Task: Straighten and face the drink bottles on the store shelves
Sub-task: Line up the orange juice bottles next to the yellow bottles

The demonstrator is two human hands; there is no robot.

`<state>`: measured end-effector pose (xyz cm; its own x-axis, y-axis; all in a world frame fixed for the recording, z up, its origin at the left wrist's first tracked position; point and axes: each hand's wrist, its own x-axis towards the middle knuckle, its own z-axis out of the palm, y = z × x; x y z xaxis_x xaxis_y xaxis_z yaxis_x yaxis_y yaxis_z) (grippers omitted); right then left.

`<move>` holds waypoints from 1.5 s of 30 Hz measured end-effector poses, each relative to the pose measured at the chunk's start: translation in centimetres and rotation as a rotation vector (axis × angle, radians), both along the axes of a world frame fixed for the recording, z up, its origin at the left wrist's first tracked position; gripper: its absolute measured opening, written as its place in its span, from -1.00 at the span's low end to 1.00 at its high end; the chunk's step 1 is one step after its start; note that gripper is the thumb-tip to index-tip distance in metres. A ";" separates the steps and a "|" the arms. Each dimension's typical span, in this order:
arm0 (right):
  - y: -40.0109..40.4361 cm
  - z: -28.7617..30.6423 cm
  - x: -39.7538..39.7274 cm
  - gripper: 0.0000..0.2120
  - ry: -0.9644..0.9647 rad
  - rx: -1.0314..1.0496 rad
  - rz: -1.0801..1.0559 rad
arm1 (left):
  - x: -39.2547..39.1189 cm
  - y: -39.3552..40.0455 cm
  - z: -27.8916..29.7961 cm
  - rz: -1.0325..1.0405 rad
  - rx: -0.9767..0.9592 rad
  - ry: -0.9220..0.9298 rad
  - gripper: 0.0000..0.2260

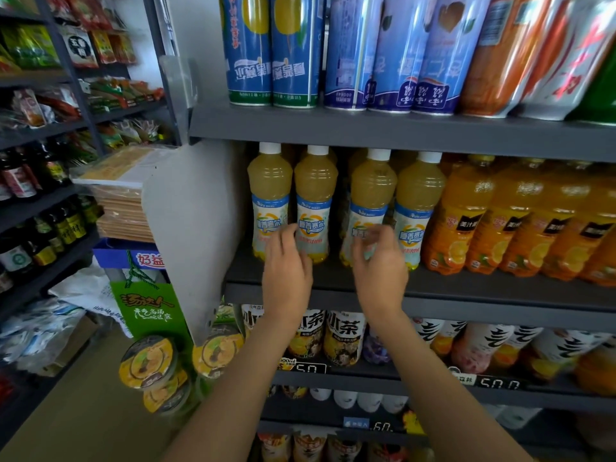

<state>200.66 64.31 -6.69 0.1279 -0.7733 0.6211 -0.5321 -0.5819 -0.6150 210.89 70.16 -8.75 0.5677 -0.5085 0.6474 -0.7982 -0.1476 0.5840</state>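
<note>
Head view: your left hand (287,261) hovers loose-fingered and your right hand (378,258) half-curled, grip unclear, before the pale juice bottles (315,201) at twelve o'clock on the middle shelf (466,288). Full, heavy, slick; hold each at the label waist.

2 bare forearms in view, no sleeves visible up to the frame edge. Left hand (286,278) and right hand (380,271): no gloves, rings, watch or wristbands seen. Fingertips motion-blurred.

Glossy plastic bottles (315,208); matt grey shelf (466,288).
</note>
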 end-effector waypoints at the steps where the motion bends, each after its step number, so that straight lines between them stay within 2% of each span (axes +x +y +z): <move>1: -0.5 0.1 -0.8 -0.67 -0.006 0.025 -0.031 | -0.3 -0.7 0.1 -0.031 0.041 0.047 -0.54; 4: -2.3 -0.2 -1.5 -0.46 0.187 0.133 -0.028 | -0.5 -2.6 0.5 -0.045 0.126 0.196 -0.36; 7: -2.8 -0.7 -0.8 -0.45 0.258 0.200 -0.003 | -0.1 -3.2 0.6 -0.007 0.151 0.215 -0.37; 19: -2.7 -0.8 0.8 -0.48 0.206 0.275 0.033 | 0.3 -3.6 0.1 0.000 0.029 0.258 -0.51; 27: -1.8 -1.3 0.7 -0.55 0.124 0.286 0.005 | 0.4 -3.3 0.1 -0.022 0.048 0.259 -0.50; 32: -1.5 -0.7 0.5 -0.51 0.169 0.307 -0.018 | 0.5 -3.5 0.1 -0.018 0.065 0.257 -0.49; 41: -1.4 -0.2 0.8 -0.49 0.228 0.363 -0.045 | -0.7 -3.2 0.2 0.017 0.042 0.227 -0.50; 45: -1.6 -0.4 -0.6 -0.52 0.104 0.341 0.067 | -3.3 -2.5 0.2 0.074 -0.094 0.099 -0.58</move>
<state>200.07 62.73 -7.11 0.2339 -0.9214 0.3102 -0.5700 -0.3884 -0.7240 207.56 67.68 -8.58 0.6645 -0.4028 0.6294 -0.7253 -0.1452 0.6729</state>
